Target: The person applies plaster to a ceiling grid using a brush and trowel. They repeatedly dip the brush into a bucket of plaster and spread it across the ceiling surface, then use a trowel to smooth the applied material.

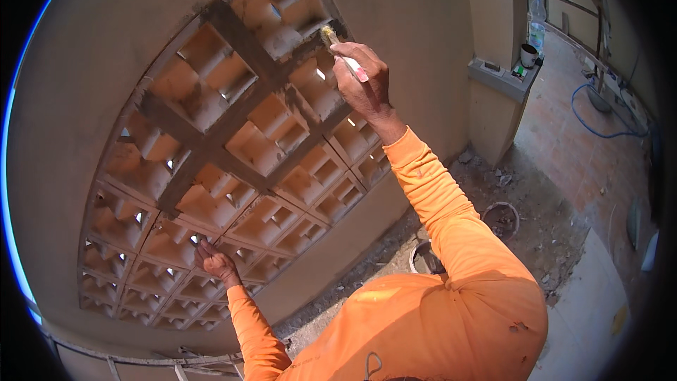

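Plastered wall, right hand (364, 81) gripping brush (343, 53), left hand (214, 261) open on lattice blocks (233, 148), bucket (425, 257) below.

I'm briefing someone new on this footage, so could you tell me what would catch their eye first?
First, the grid of terracotta ventilation blocks set in the plastered wall, its upper joints dark and damp. Next, the right hand holding a small brush against a joint near the top, while the left hand rests on the lower blocks.

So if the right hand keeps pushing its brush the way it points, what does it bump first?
Probably the grey mortar joint of the block grille: the right hand aims its brush there, bristles seemingly touching already.
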A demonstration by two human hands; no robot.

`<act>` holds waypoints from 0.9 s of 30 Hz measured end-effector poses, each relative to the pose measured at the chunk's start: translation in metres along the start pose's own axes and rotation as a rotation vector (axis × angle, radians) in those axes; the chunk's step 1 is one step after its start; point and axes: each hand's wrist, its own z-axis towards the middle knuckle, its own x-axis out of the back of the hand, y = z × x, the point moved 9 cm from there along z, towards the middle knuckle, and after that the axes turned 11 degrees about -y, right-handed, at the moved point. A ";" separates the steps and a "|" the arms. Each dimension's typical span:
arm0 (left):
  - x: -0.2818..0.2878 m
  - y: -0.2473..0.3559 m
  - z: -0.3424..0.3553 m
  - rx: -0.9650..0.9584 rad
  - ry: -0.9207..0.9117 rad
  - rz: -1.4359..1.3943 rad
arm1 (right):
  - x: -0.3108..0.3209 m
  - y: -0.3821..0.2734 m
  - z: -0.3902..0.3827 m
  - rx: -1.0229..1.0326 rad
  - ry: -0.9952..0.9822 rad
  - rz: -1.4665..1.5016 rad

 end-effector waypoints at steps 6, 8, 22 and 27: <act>0.006 0.007 0.000 -0.001 0.029 -0.035 | -0.022 0.004 0.013 0.041 -0.178 -0.142; 0.006 0.009 0.000 -0.011 0.027 -0.006 | -0.008 0.010 0.016 0.016 -0.045 -0.070; 0.012 0.007 -0.005 -0.038 0.029 -0.021 | 0.015 0.014 0.016 -0.013 0.004 0.037; 0.014 0.010 -0.006 -0.060 0.037 -0.033 | 0.011 0.042 0.003 -0.246 -0.146 -0.017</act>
